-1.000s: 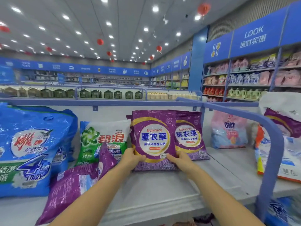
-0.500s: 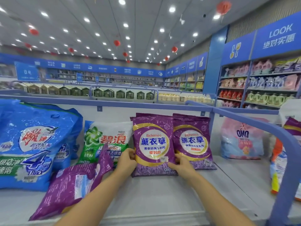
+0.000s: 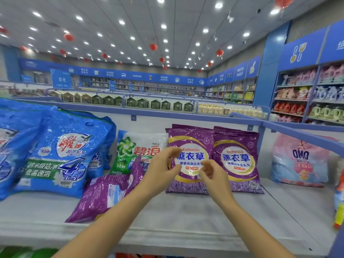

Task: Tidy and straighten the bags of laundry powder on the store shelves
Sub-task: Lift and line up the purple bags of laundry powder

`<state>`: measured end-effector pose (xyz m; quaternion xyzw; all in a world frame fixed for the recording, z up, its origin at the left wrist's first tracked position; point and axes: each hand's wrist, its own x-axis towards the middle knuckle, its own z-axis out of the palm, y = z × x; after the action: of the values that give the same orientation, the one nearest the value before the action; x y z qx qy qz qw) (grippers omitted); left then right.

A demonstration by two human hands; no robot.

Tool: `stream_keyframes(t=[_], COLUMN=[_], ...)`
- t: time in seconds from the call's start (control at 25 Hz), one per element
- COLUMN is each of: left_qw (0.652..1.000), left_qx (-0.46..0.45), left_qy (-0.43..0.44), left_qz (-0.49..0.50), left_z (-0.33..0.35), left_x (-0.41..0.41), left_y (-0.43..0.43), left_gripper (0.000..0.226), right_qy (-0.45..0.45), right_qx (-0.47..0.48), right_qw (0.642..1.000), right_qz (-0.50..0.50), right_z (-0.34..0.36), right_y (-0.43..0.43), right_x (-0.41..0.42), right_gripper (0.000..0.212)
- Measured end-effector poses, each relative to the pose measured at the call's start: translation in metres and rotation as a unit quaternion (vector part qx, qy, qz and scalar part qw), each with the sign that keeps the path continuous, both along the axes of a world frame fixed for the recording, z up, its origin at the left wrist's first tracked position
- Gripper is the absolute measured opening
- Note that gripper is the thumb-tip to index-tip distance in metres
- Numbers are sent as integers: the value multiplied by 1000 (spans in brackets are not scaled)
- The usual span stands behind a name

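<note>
Open room is noted across the shelf (image 3: pixel 186 216) in front of the row. The front purple bag (image 3: pixel 189 138), gripped a moment ago, is now released and stands upright at the back; that bag is judged done. A fallen purple bag (image 3: pixel 104 196) lies near the front edge. The left hand (image 3: pixel 162 172) and right hand (image 3: pixel 214 175) are loosely curled and empty.

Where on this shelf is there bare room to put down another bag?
Bare: the shelf front, right of the fallen purple bag; also a gap between the right upright purple bag and pink bag. Crowded: the left, where blue bags, green bag and that fallen bag sit packed together.
</note>
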<state>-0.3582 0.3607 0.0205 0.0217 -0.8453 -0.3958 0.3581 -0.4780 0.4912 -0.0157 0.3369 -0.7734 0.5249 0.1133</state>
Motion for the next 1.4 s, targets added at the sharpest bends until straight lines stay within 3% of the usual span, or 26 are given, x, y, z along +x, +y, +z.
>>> stream_keyframes(t=[0.08,0.2,0.32,0.4,0.48,0.56,0.68,0.8,0.92,1.08,1.2,1.28,1.4], left_qw=[997,989,963,913,877,874,936,991,969,936,934,930,921], left_qx=[-28,-23,-70,-166,-242,-266,-204,23,236,335,343,349,362], left_qy=[70,98,-124,-258,-271,-200,-83,8,76,95,91,114,137], left_qz=[-17,108,227,270,315,353,276,130,11,-44,-48,-13,40], left_z=[23,24,-11,-36,-50,-49,-44,-15,19,28,20,16,20], left_x=[38,81,104,102,93,86,86,94,93,72,54,46,37], left_y=[-8,-46,-62,-57,-54,-58,-71,-78,-78,-74,-70,-70,-74], left_gripper=[25,11,59,81,67,33,30,23,20,21,19,18,20], right_qy=[-12,49,155,136,93,58,23,-75,-206,-319,-293,-261,-206], right_qx=[42,101,113,110,112,115,129,105,-15,-161,-194,-184,-174], right_qw=[993,971,964,967,971,974,975,969,951,889,903,924,946], right_qz=[107,212,184,183,188,188,181,210,232,285,247,210,182], right_z=[5,5,10,12,10,7,5,10,25,49,46,42,47], right_y=[-17,-48,-71,-80,-86,-87,-83,-80,-80,-67,-56,-50,-48], right_x=[28,62,73,71,66,62,53,52,55,43,33,34,39], right_gripper=[12,19,24,22,20,20,25,46,62,45,24,33,30])
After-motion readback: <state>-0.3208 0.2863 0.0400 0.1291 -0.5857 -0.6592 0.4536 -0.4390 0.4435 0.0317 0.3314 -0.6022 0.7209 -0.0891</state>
